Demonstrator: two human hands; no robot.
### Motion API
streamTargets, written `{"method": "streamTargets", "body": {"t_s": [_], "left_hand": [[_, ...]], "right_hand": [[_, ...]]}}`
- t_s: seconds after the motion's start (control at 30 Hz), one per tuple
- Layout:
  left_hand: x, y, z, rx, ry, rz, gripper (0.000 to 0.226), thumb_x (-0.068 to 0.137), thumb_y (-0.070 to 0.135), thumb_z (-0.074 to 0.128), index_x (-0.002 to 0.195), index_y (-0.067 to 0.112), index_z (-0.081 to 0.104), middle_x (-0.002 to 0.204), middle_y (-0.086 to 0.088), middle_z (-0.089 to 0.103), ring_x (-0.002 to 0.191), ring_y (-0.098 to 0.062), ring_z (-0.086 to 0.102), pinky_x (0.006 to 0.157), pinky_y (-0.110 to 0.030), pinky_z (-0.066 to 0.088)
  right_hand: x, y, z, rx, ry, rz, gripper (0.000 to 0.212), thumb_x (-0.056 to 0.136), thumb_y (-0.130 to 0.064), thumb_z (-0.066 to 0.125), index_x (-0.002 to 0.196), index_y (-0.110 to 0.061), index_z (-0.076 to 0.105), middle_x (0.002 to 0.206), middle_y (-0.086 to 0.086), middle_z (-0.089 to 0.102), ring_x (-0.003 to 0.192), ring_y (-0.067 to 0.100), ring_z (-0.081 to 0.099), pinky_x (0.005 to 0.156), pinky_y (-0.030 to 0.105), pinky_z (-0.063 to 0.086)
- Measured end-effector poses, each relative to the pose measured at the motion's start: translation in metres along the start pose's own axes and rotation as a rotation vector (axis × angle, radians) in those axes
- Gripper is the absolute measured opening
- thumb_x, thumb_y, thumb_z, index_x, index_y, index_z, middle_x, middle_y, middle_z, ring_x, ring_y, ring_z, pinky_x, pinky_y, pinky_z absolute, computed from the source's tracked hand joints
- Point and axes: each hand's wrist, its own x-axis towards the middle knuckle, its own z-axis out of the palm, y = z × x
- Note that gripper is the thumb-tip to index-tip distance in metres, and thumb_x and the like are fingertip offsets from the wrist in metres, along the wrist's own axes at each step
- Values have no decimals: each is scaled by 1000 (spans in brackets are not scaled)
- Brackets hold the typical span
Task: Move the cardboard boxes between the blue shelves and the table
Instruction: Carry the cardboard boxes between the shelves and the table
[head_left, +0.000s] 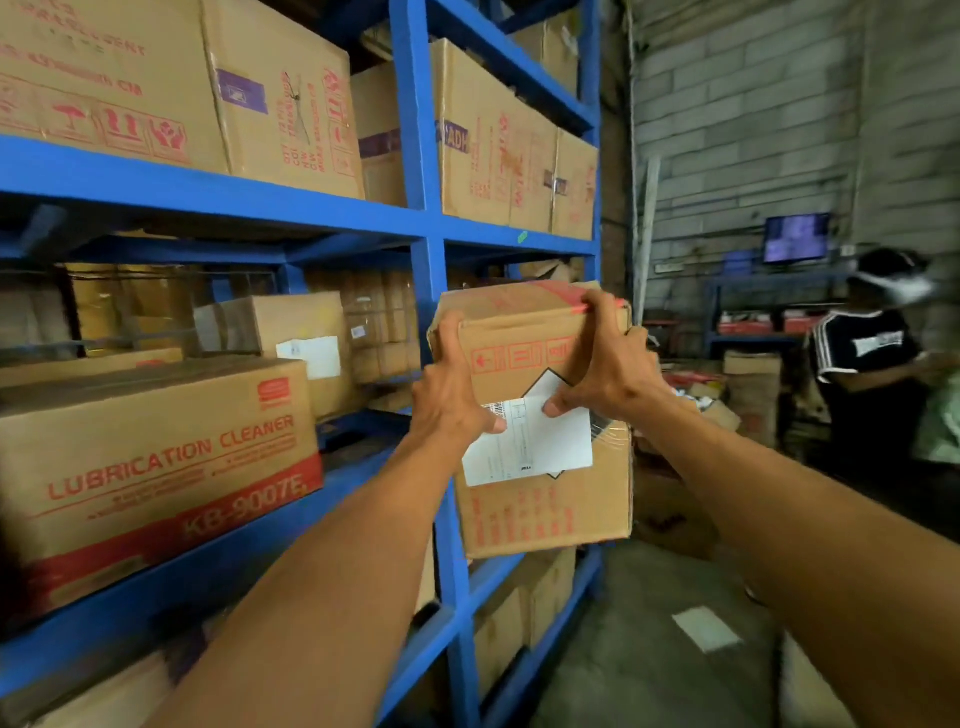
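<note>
I hold a cardboard box (545, 499) with red print and a white label in the air, in front of the blue shelves (431, 270) at middle-shelf height. My left hand (452, 384) grips its upper left edge, thumb on the label. My right hand (608, 364) grips its upper right corner, fingers curled over the top. On the middle shelf to the left stands a large box printed LUBRICATION CLEANER (156, 467). More cardboard boxes (493, 140) fill the upper shelf.
A person in a black shirt (872, 374) stands at the right near stacked boxes (753, 384). A monitor (796, 237) hangs on the grey block wall. Bare concrete floor (649, 649) lies below the box, with a white sheet (706, 629) on it.
</note>
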Motion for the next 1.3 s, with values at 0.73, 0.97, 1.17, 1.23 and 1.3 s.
{"method": "streamTargets", "body": {"t_s": [0.73,0.97,1.17,1.23,1.3], "left_hand": [[-75,228,269,-390,-682,662,125,59,12,92,140,40,2,125,-19,51,102,-37,59,78,-46,47],[-156,222,255,-554,-937,1004,122,67,16,86,143,40,-6,131,-23,45,116,-43,52,93,-53,43],[-250,189,205,-698,-1184,1254,119,66,16,86,139,41,-4,132,-21,47,118,-44,51,98,-55,38],[-280,177,180,-731,-1260,1311,120,66,16,86,138,44,-6,132,-21,47,119,-44,50,97,-56,41],[-307,165,154,-785,-1329,1366,118,68,16,85,138,44,-6,134,-21,46,121,-44,49,97,-58,43]], "right_hand": [[-146,204,-162,-489,607,842,129,53,-28,98,142,-45,6,128,21,39,112,48,52,86,57,48],[-258,141,-142,-665,862,1131,124,54,-30,98,140,-45,9,123,20,41,107,49,54,79,55,48],[-371,58,-102,-795,1076,1359,120,55,-35,96,139,-45,11,126,17,40,108,45,52,78,49,47],[-406,32,-90,-815,1129,1395,121,52,-38,96,138,-48,11,131,14,39,110,42,51,81,47,49],[-440,8,-83,-843,1203,1389,122,47,-41,96,135,-50,12,131,10,38,112,40,51,85,53,51]]}}
